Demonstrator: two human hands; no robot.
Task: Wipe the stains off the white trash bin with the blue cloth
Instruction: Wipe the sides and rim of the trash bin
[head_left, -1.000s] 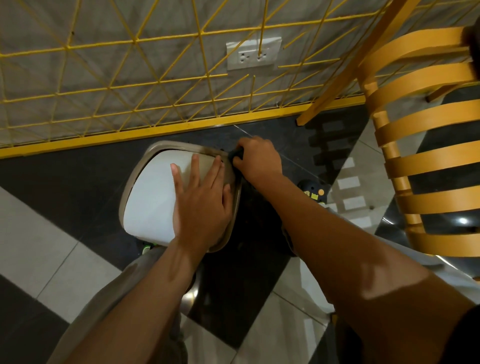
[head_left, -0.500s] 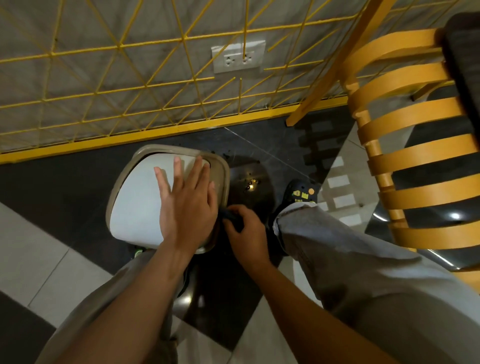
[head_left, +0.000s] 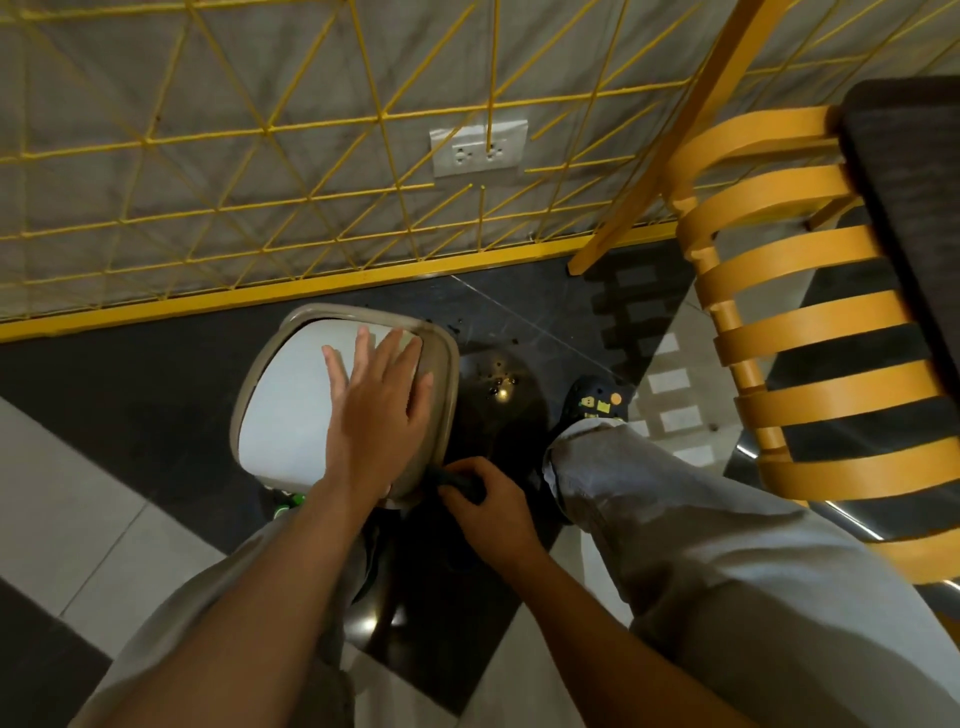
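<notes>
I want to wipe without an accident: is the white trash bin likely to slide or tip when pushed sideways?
Likely yes. The white trash bin looks like light plastic on a glossy floor, so it may slide. The left hand lies flat on its lid, probably steadying it while the right hand presses the cloth against its corner.

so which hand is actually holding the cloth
The right hand, curled round the dark cloth at the trash bin's near rim. The left hand holds nothing; it lies flat on the bin's white top.
</notes>
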